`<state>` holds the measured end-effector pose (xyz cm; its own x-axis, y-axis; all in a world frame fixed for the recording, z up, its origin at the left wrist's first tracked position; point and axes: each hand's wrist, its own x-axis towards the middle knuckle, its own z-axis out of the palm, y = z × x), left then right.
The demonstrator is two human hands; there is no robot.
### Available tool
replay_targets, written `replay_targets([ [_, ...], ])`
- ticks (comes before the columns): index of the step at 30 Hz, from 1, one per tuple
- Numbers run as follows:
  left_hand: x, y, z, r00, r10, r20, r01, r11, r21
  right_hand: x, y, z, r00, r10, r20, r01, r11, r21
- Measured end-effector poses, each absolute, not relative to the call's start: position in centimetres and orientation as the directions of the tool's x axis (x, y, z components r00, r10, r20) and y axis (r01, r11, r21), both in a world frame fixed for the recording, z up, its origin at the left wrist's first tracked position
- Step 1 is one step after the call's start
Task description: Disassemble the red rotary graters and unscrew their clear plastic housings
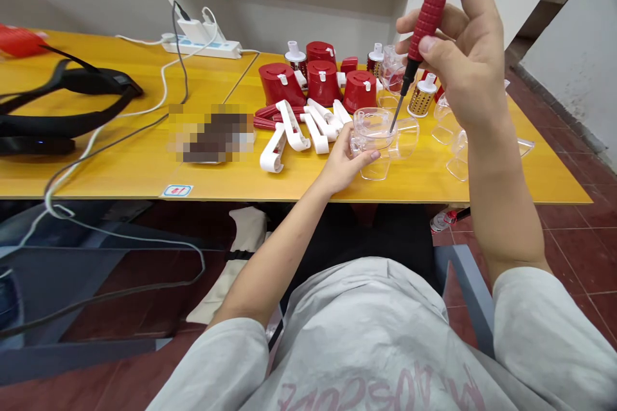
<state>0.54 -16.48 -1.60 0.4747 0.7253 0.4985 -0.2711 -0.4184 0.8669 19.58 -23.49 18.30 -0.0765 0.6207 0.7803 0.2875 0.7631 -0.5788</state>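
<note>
Grip: right hand (465, 45) clasps red ribbed screwdriver (427, 20) | left hand (343, 167) holds clear plastic housing (380, 141)

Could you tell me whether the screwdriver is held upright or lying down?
Nearly upright: the right hand grips the screwdriver by its red handle, tip down at the clear housing.

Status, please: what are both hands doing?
Right hand grips red screwdriver, tip down in clear plastic housing. Left hand steadies housing on table. White handles lie just left.
</note>
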Motion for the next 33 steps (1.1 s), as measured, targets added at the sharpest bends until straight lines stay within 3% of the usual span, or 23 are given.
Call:
replay_targets([
  [5,0.8,-16.5,-1.6,0.461,0.716,0.524,-0.292,-0.435,0.852,19.5,-23.1,18.0,-0.102,0.54,0.836,0.408,0.789,-0.46],
  [13,0.8,-16.6,-1.5,0.464,0.714,0.524,-0.295,-0.433,0.852,19.9,-23.0,17.6,-0.095,0.578,0.81,0.169,0.812,-0.559],
  [22,0.8,-16.5,-1.6,0.462,0.712,0.529,-0.288,-0.443,0.849,20.1,-22.2,17.3,-0.121,0.552,0.825,0.181,0.83,-0.528],
  [28,0.7,-16.7,-1.4,0.47,0.7,0.537,-0.285,-0.455,0.843,18.4,-22.8,17.8,0.06,0.553,0.831,0.125,0.822,-0.556],
  [33,0.7,-16.6,-1.5,0.461,0.707,0.536,-0.276,-0.46,0.844,18.0,-23.4,18.0,0.024,0.602,0.798,0.179,0.783,-0.596],
])
